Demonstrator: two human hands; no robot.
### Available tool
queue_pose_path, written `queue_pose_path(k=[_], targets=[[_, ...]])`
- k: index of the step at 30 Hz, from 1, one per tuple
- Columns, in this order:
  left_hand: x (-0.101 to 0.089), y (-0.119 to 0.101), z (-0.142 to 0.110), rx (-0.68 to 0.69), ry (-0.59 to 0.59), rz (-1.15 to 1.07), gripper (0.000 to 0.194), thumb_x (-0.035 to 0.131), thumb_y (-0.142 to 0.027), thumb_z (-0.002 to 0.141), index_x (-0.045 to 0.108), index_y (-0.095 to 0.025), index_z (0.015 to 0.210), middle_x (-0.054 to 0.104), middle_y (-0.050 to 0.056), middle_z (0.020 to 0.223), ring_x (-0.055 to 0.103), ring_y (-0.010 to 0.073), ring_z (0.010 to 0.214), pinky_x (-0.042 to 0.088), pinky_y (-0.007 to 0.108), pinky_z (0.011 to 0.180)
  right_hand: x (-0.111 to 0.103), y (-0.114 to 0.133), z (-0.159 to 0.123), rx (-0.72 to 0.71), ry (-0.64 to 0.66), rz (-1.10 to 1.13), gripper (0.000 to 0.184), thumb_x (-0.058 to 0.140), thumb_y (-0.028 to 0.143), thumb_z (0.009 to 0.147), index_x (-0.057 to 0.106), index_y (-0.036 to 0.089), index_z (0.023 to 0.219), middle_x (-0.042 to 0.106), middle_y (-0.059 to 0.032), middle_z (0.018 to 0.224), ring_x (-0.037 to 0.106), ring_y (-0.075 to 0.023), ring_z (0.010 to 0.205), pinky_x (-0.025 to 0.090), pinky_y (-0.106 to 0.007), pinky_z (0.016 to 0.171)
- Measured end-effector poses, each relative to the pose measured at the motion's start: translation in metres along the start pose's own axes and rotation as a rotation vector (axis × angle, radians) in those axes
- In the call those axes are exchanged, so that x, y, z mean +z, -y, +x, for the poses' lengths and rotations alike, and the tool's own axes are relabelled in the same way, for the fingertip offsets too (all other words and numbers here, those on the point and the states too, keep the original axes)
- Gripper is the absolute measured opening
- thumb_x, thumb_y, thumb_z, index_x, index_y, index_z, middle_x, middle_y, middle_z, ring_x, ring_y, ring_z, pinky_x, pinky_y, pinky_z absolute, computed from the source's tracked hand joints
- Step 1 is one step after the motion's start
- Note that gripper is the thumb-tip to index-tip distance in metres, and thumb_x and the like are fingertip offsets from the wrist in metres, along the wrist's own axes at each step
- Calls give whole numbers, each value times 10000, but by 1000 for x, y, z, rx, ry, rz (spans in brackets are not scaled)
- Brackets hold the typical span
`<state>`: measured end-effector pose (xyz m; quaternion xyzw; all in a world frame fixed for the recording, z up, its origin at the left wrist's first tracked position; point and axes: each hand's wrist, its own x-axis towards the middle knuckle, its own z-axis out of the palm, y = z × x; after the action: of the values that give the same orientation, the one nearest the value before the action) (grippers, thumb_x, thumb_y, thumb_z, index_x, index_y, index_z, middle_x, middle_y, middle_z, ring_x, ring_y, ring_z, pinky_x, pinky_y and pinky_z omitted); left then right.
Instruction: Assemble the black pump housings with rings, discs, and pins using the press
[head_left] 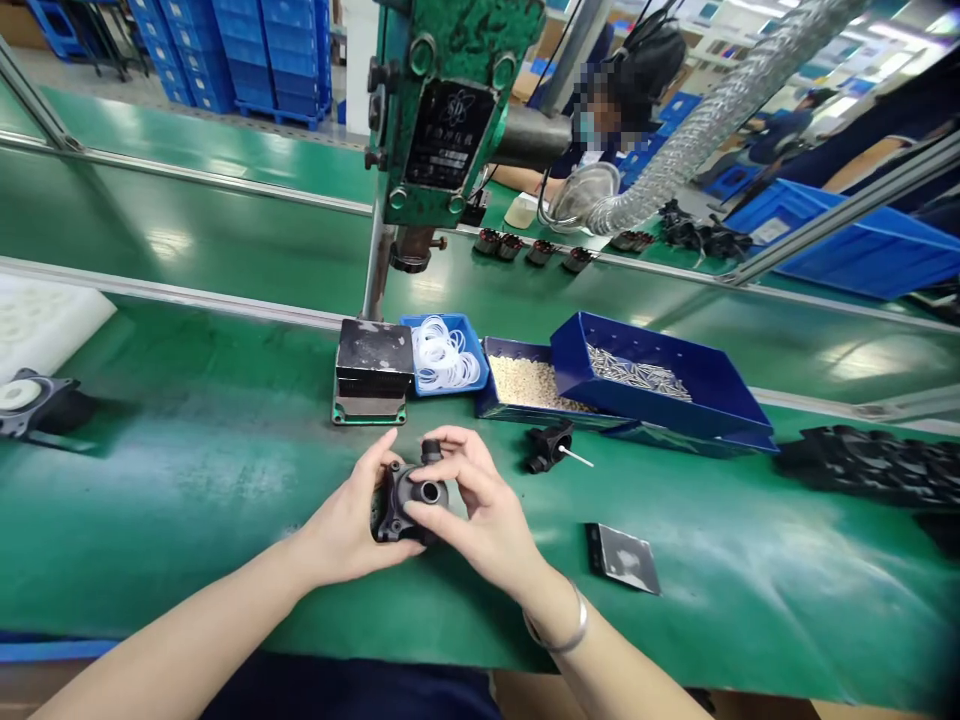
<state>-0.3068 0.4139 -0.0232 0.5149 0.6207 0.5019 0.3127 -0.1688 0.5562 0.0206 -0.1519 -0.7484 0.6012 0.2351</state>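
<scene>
A black plastic pump housing (409, 497) with a round port facing up and a side spout is between my two hands, just over the green table. My left hand (341, 525) grips its flanged left side, thumb and fingers around the edge. With fingers curled round the spout side, my right hand (476, 500) holds the other half. Right of my hands lies another black housing (551, 445) with a thin white rod sticking out. Beyond the hands stands a black press block (373, 350) on a green-edged base.
A green press (450, 110) overhangs the block. Nearby are a blue tray of white rings (444, 355), a bin of small beige parts (525, 382) and a blue bin of screws (637, 375). Black housings (877, 465) line the right; a black flat block (624, 558) lies nearer. A co-worker (607, 110) sits opposite.
</scene>
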Motion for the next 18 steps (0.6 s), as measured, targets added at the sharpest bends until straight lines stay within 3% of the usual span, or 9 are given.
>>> queue_pose_path(k=[3,11,18], targets=[[1,-1,1,38,-9,-4,1179,830,-174,737,15,-339,1572,470,114,1325,576,293,1243,469,509,1091,5,-8,-8,-3,-26,-123,148,775,319,839,723,257,962,486,-93,1252,494,-269,1247,364,-462,1116],[4,1,-1,60,-42,-31,1159,827,-153,720,65,-344,1573,424,111,1311,546,293,1253,484,517,1089,9,-19,-14,27,-28,-194,152,734,354,867,711,261,986,495,-101,1246,470,-287,1280,385,-460,1094],[5,-1,-3,0,-76,-19,1148,845,-184,707,103,-357,1565,390,102,1307,577,280,1186,502,538,1061,11,-16,-13,42,-28,-197,165,724,380,875,704,254,979,495,-103,1245,467,-276,1291,369,-449,1104]])
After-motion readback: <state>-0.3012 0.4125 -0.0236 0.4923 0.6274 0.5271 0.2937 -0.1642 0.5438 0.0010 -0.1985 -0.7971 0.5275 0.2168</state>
